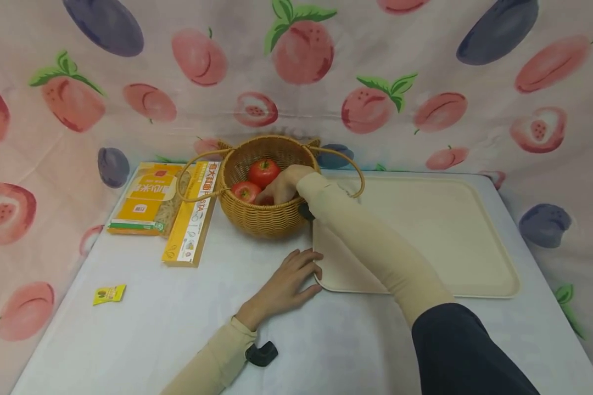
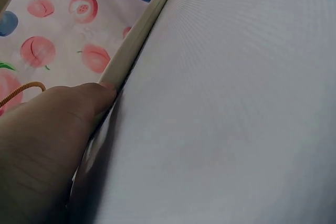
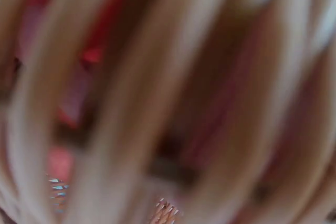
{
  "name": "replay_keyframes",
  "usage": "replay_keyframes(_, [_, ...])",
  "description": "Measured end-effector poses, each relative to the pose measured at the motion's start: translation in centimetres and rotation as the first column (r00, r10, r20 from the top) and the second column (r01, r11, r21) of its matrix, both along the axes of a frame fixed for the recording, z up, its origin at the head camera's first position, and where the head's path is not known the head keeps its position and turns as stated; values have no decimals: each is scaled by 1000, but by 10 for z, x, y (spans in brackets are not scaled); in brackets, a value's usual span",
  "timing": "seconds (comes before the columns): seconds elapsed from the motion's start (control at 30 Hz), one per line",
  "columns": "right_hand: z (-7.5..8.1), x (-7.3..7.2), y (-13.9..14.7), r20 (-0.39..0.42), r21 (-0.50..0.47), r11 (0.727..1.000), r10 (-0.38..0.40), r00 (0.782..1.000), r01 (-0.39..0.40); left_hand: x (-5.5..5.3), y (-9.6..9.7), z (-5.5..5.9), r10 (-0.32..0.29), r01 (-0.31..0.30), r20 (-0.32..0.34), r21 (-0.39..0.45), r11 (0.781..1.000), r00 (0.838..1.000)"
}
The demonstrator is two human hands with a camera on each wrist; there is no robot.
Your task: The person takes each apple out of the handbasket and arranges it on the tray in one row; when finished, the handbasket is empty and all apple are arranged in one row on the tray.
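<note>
A round wicker basket [image 1: 262, 219] with two looped handles stands at the back of the table. Two red apples, one farther back [image 1: 264, 173] and one nearer the front [image 1: 246, 191], show inside it. Over the basket's right rim reaches my right hand [image 1: 283, 186], its fingers down beside the front apple; the fingertips are hidden, and I cannot tell what they hold. My left hand [image 1: 291, 280] lies with spread fingers at the left edge of a cream tray [image 1: 425, 236]. In the left wrist view its thumb [image 2: 97, 95] touches the tray's rim [image 2: 139, 30]. Blurred wicker strips [image 3: 157, 77] fill the right wrist view.
Left of the basket lie a yellow bag of pasta [image 1: 145, 200] and a long yellow-and-white pasta box [image 1: 190, 219], partly under the left basket handle. A small yellow wrapped packet [image 1: 109, 294] sits at the table's left. Fruit-print cloth [image 1: 296, 99] hangs behind the table.
</note>
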State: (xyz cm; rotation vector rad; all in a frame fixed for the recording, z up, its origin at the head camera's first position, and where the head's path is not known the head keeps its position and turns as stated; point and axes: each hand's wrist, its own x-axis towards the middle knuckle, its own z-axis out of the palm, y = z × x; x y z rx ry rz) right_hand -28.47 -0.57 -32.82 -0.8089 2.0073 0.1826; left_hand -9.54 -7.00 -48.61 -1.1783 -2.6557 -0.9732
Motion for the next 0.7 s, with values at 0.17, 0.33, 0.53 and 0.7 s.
replay_keyframes(0.17, [-2, -3, 4, 32, -54, 998, 17, 999, -16, 0, 0, 0, 1, -1, 16, -9, 1000, 1000])
replay_keyframes(0.33, [5, -5, 14, 39, -124, 992, -14, 999, 18, 0, 0, 1, 1, 0, 24, -23, 1000, 1000])
replay_keyframes(0.53, [15, -4, 25, 26, -243, 968, -63, 998, 68, -1, 1, 3, 8, -7, 25, -32, 999, 1000])
replay_keyframes(0.7, [13, 0, 31, 35, -349, 933, -82, 996, 89, 0, 2, 1, 19, -18, 27, -27, 999, 999])
